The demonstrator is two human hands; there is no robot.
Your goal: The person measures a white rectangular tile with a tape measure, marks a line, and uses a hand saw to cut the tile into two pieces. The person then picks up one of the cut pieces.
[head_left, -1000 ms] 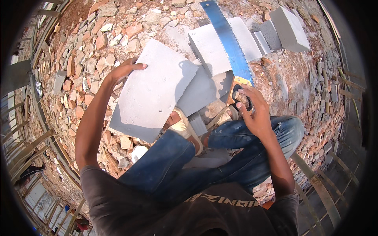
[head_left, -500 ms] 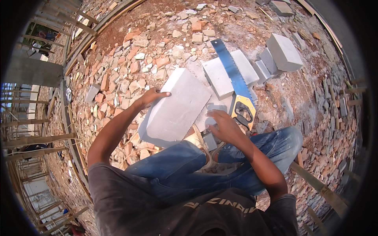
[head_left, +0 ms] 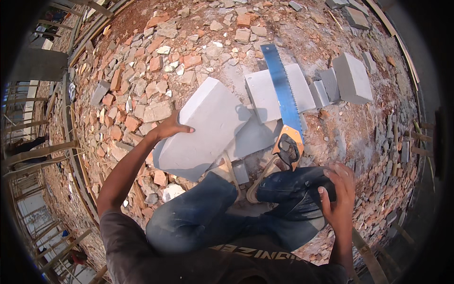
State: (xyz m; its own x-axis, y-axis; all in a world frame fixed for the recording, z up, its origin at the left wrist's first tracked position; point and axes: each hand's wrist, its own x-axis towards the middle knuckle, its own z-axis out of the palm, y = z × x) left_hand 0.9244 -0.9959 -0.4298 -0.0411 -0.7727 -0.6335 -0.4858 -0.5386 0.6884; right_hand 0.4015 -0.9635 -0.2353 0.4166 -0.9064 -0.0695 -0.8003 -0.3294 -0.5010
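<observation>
My left hand (head_left: 173, 127) grips the left edge of a large light-grey aerated concrete block (head_left: 208, 125). The thumb lies on the block's face, while the other fingers are hidden behind it. The block is tilted, its lower end close to my left knee. Above my right knee, my right hand (head_left: 338, 189) is open and empty, its fingers curved and apart. A handsaw (head_left: 283, 92) with a blue blade and a yellow-and-black handle rests across another grey block (head_left: 264, 94), teeth toward the right. Its handle end points at my right knee.
More grey blocks (head_left: 352, 78) stand to the right of the saw, with thinner cut pieces (head_left: 319, 93) beside them. Broken bricks and rubble (head_left: 156, 111) cover the ground. A small grey offcut (head_left: 240, 172) lies between my feet. Wooden poles (head_left: 40, 154) stand at the left.
My right hand has moved from beside the large block, back and right, to above my right knee. My left hand keeps its grip, and the block has shifted slightly in view.
</observation>
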